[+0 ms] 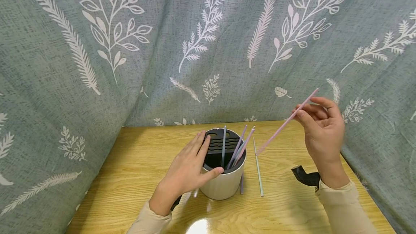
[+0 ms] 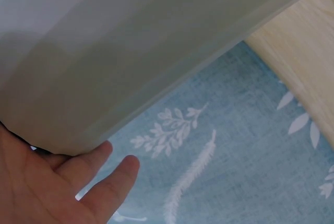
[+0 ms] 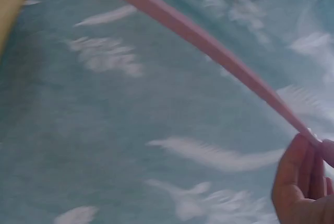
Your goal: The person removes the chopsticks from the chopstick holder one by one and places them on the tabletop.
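Note:
A pale round holder (image 1: 222,187) with a black slotted top (image 1: 218,143) stands on the table. My left hand (image 1: 188,165) rests against its left side, fingers straight along the rim and thumb on the near edge. In the left wrist view, fingertips (image 2: 99,156) touch the holder's wall (image 2: 130,51). Several thin pastel straws (image 1: 224,143) lean in its open compartment. To the right, my right hand (image 1: 325,129) pinches a pink straw (image 1: 282,127) near its upper end, raised above the table and slanting down toward the holder. The right wrist view shows that straw (image 3: 193,33) between fingertips and thumb.
A pale green straw (image 1: 259,176) lies on the wooden table (image 1: 143,154) right of the holder. Beside the holder's base a purple straw (image 1: 242,185) is partly hidden. Leaf-patterned cloth (image 1: 156,64) hangs behind and at both sides of the table.

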Demonstrator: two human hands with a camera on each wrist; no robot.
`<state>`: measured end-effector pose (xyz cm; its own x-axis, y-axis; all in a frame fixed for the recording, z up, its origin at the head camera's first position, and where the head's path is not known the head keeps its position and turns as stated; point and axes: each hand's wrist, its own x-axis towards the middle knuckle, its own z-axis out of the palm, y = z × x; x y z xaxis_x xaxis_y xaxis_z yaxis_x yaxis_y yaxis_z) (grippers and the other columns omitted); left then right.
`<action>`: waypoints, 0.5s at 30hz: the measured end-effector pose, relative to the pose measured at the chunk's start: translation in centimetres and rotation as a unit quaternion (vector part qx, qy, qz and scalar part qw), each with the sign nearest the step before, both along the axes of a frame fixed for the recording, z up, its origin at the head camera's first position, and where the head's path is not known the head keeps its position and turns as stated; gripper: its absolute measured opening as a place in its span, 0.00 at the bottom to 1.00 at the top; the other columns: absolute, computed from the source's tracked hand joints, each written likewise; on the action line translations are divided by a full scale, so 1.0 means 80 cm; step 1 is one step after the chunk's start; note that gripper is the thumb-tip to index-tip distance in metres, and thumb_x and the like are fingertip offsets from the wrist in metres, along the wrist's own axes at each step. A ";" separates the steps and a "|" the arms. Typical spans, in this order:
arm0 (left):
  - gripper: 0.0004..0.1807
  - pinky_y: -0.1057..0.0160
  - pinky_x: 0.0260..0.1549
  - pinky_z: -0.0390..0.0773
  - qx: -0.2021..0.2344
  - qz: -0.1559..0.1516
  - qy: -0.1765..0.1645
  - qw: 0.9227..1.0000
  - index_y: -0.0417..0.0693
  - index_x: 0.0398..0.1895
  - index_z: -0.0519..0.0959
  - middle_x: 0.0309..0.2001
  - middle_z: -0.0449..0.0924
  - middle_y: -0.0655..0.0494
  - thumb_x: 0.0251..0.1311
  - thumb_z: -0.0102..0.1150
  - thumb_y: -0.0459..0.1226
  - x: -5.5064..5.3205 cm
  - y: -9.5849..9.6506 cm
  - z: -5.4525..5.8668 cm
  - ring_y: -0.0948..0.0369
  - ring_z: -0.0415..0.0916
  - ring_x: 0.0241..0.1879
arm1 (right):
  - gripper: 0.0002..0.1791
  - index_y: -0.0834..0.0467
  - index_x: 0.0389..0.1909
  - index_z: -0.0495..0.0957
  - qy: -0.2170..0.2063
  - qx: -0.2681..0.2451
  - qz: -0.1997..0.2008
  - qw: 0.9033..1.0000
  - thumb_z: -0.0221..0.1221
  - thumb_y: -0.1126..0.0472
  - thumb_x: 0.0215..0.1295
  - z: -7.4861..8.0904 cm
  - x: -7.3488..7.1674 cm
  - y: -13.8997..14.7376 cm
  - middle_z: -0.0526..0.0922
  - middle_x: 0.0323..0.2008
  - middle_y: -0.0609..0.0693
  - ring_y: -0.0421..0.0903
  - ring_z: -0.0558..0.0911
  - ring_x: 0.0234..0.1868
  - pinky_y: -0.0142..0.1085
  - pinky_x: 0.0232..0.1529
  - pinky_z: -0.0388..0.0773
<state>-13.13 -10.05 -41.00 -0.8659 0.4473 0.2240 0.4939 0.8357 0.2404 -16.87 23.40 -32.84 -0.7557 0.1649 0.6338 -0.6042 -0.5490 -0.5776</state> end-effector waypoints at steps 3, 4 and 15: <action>0.56 0.51 0.71 0.54 0.001 0.001 -0.003 1.000 0.46 0.81 0.47 0.80 0.37 0.50 0.63 0.36 0.75 0.000 -0.001 0.000 0.53 0.41 0.77 | 0.22 0.73 0.59 0.68 -0.069 0.096 -0.025 0.993 0.53 0.85 0.64 -0.027 -0.016 0.015 0.83 0.40 0.60 0.52 0.86 0.43 0.40 0.47 0.82; 0.56 0.51 0.71 0.54 0.000 0.001 -0.004 1.000 0.46 0.81 0.47 0.80 0.37 0.50 0.63 0.36 0.75 0.000 -0.001 0.000 0.53 0.41 0.77 | 0.22 0.70 0.60 0.69 -0.092 0.136 -0.036 0.986 0.55 0.82 0.66 -0.039 -0.023 0.019 0.83 0.41 0.58 0.50 0.86 0.43 0.39 0.47 0.82; 0.56 0.51 0.71 0.54 0.002 0.001 -0.006 1.000 0.46 0.81 0.47 0.80 0.36 0.51 0.63 0.35 0.75 0.000 0.000 0.000 0.54 0.40 0.77 | 0.28 0.71 0.66 0.62 -0.288 0.375 -0.054 0.880 0.61 0.69 0.70 -0.153 -0.078 0.037 0.85 0.41 0.50 0.40 0.85 0.39 0.37 0.45 0.83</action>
<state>-13.14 -10.01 -40.98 -0.8688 0.4455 0.2160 0.4902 0.8354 0.2487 -23.14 26.35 -45.08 -0.9927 -0.0455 0.1117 -0.1176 0.1586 -0.9803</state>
